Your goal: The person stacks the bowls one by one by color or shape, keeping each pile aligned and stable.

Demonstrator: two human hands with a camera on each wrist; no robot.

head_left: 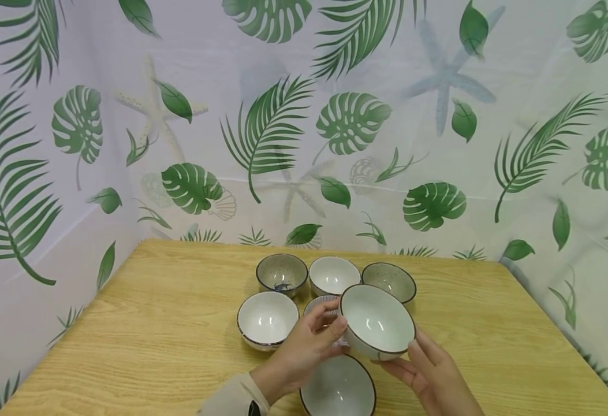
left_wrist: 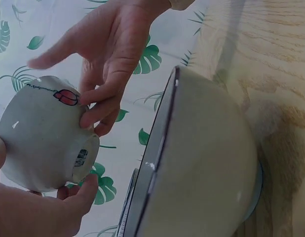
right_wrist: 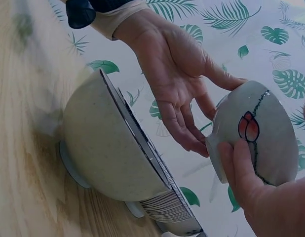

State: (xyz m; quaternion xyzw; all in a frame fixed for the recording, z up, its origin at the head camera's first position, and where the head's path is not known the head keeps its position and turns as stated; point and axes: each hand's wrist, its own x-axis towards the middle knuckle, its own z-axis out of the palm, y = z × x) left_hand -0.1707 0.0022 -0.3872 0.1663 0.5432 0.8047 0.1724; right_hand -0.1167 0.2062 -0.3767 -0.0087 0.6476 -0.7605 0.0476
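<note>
A white bowl with a brown rim (head_left: 376, 318) is held tilted above the table between both hands. Its outside bears a red flower bud on a dark stem (right_wrist: 249, 127). At the bowl's left side, my left hand (head_left: 304, 346) grips it with the thumb near the rim. From the right, my right hand (head_left: 433, 370) holds it with the thumb at the rim and fingers underneath. Below the hands stands another white bowl with a dark rim (head_left: 338, 387), seen large from the side in the left wrist view. A striped bowl (head_left: 320, 301) behind is partly hidden by the left hand and held bowl.
At the back stand a grey speckled bowl (head_left: 283, 271), a white bowl (head_left: 334, 275) and a greenish-grey bowl (head_left: 388, 280). One more white bowl (head_left: 267, 318) sits left of the hands. The wooden table (head_left: 142, 335) meets a leaf-printed cloth (head_left: 293, 214) at its back and sides.
</note>
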